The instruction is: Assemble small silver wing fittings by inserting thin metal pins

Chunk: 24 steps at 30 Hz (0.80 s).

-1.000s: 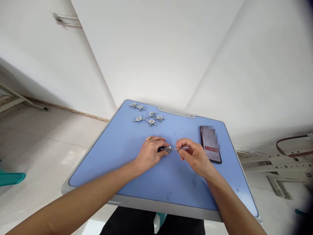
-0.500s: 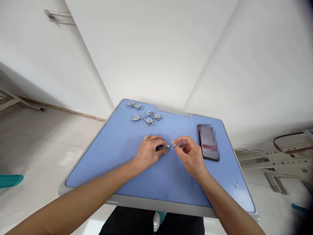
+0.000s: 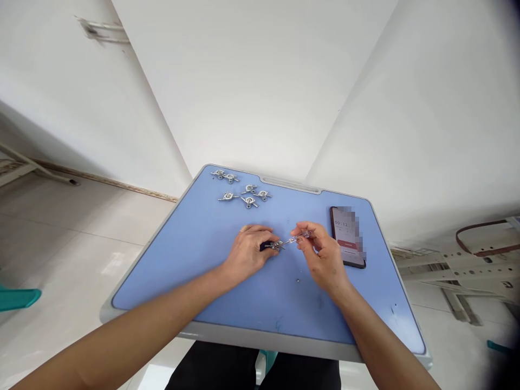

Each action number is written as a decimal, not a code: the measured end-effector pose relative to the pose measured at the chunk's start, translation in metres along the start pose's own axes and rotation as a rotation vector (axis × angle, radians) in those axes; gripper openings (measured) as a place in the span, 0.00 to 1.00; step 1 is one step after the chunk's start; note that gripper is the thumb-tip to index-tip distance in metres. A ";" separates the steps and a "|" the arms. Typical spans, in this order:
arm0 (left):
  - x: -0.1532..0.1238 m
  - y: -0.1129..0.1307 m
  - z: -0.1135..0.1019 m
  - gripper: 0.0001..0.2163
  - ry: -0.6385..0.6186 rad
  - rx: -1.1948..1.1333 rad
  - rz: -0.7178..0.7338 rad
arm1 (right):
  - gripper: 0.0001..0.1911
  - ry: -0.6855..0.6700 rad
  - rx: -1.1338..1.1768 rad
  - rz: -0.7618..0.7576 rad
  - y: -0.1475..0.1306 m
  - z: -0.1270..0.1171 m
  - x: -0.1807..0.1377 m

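In the middle of the blue desk [image 3: 170, 281], my left hand [image 3: 249, 252] pinches a small metal part with a dark piece [image 3: 276, 245] between thumb and fingers. Its exact kind is too small to make out. My right hand [image 3: 323, 254] is closed round the clear handle of a screwdriver [image 3: 294, 239]. The shaft slants down to the left, its tip at the metal part. Near the far left corner lie several similar metal parts [image 3: 249, 202], with small levers sticking out. A tiny screw-like piece [image 3: 298, 280] rests below my hands.
Right of my right hand lies a phone [image 3: 348, 238] with a timer on its screen. A grooved tray edge [image 3: 290, 185] runs along the desk's far side, close to a white wall [image 3: 252, 81]. A grey metal frame [image 3: 455, 271] stands at the right.
My right hand has shifted slightly right and its fingers sit further back on the screwdriver, showing more of the shaft. My left hand keeps its hold on the metal part.
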<state>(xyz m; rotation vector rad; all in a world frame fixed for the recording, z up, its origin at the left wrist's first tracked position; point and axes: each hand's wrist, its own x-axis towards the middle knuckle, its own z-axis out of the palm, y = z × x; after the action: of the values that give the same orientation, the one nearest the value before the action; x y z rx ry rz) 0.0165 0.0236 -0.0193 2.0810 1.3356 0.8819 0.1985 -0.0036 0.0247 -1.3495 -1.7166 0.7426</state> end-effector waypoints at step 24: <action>0.000 0.000 0.000 0.07 -0.005 -0.015 -0.004 | 0.16 0.105 0.156 -0.119 -0.001 0.007 -0.006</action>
<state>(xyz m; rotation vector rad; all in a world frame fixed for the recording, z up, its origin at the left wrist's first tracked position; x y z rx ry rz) 0.0167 0.0237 -0.0190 2.0670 1.3257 0.8823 0.1925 -0.0093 0.0211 -1.1495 -1.6068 0.7100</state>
